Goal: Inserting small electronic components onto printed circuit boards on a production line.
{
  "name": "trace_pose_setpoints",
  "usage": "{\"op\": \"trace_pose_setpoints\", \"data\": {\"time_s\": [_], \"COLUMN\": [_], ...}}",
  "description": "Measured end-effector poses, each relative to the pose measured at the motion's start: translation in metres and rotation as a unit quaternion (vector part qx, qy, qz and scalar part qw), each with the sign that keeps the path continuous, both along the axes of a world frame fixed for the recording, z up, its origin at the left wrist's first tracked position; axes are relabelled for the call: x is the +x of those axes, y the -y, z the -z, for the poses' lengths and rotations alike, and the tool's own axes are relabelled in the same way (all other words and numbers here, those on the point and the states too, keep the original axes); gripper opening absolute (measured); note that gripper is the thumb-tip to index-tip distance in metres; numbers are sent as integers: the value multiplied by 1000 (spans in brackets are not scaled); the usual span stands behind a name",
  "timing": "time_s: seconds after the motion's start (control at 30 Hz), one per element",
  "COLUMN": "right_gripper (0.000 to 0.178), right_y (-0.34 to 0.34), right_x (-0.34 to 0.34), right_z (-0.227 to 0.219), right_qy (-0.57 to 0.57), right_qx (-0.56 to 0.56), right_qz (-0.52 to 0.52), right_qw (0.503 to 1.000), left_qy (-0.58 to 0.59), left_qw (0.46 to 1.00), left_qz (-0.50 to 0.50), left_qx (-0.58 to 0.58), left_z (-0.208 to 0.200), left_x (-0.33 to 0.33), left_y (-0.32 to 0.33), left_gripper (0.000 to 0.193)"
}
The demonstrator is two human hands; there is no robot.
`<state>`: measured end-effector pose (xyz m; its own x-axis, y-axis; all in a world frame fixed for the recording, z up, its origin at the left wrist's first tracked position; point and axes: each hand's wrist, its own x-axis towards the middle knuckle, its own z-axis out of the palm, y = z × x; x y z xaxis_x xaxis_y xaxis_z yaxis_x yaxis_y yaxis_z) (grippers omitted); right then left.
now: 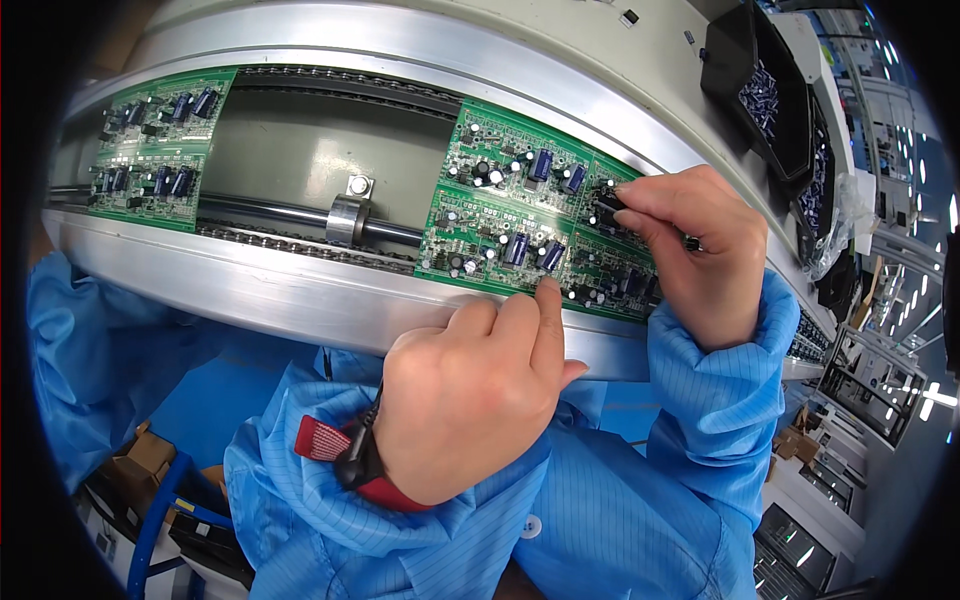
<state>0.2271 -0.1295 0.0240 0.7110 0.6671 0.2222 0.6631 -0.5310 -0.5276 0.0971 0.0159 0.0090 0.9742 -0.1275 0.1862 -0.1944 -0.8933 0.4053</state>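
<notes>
A green circuit board (507, 203), with dark blue capacitors and small black and white parts, lies across the metal rails. My right hand (705, 250) reaches over its right part, thumb and index finger pinched close above the dark components. Whatever is between those fingertips is too small to make out. At the board's near edge, my left hand (470, 400) rests over the front rail, index finger stretched toward a blue capacitor (550, 256). Its other fingers are bent and the thumb stands apart, with nothing seen in the hand. A red wrist strap (390, 492) circles the left wrist.
A second populated circuit board (160, 150) sits farther left on the rails. Chains, a shaft and a metal collar (346, 219) run between the boards. Black bins (758, 100) of blue capacitors stand at the upper right. Another person's blue sleeve (85, 340) shows at left.
</notes>
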Motion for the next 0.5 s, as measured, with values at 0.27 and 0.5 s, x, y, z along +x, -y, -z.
{"op": "trace_pose_setpoints", "data": {"time_s": [0.27,0.5], "right_gripper": [21,21], "right_y": [0,1], "right_x": [-1,6], "right_z": [1,-5], "right_qy": [-11,56], "right_qx": [14,-37], "right_qz": [4,-51], "right_qw": [1000,996], "left_qy": [-6,5], "left_qw": [1000,1000], "left_qz": [-5,-4], "left_qx": [15,18], "left_z": [-4,-2], "left_x": [-1,-2], "left_y": [2,1], "left_gripper": [37,38]}}
